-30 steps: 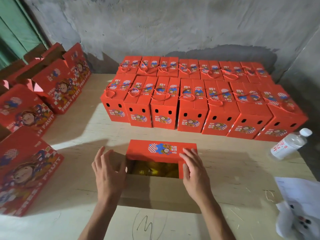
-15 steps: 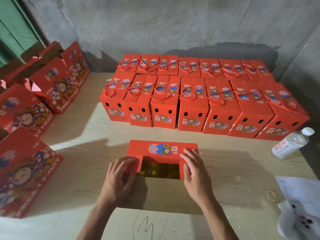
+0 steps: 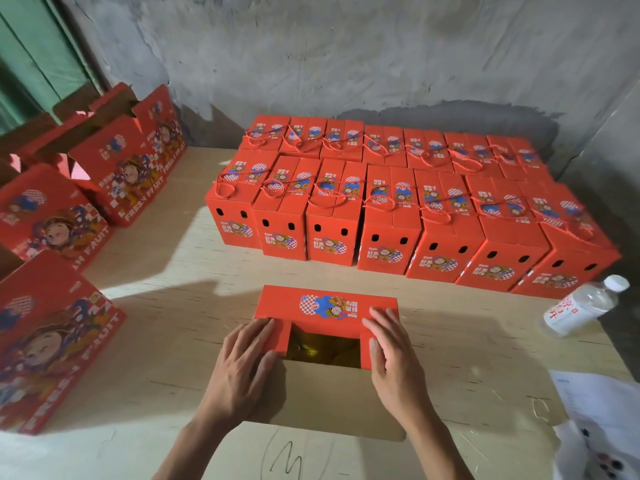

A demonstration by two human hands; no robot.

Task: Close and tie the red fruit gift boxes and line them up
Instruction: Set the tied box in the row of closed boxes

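Observation:
A red fruit gift box (image 3: 329, 303) stands in front of me with its top partly folded. The far flap lies flat and both short side flaps are folded in. The near brown flap (image 3: 332, 400) still lies open toward me, and yellow fruit (image 3: 322, 346) shows through the gap. My left hand (image 3: 242, 365) presses flat on the left side flap. My right hand (image 3: 391, 355) presses flat on the right side flap. Behind stand two rows of closed red boxes (image 3: 388, 220) tied with red cord.
Untied red boxes (image 3: 52, 327) with open tops stand along the left of the wooden table (image 3: 166, 271). A plastic water bottle (image 3: 581, 306) lies at the right. White paper and a white bag (image 3: 602, 431) sit at the near right. A concrete wall runs behind.
My left hand moved in from beside the box and folded the left side flap down over the opening. My right hand stayed on the right flap.

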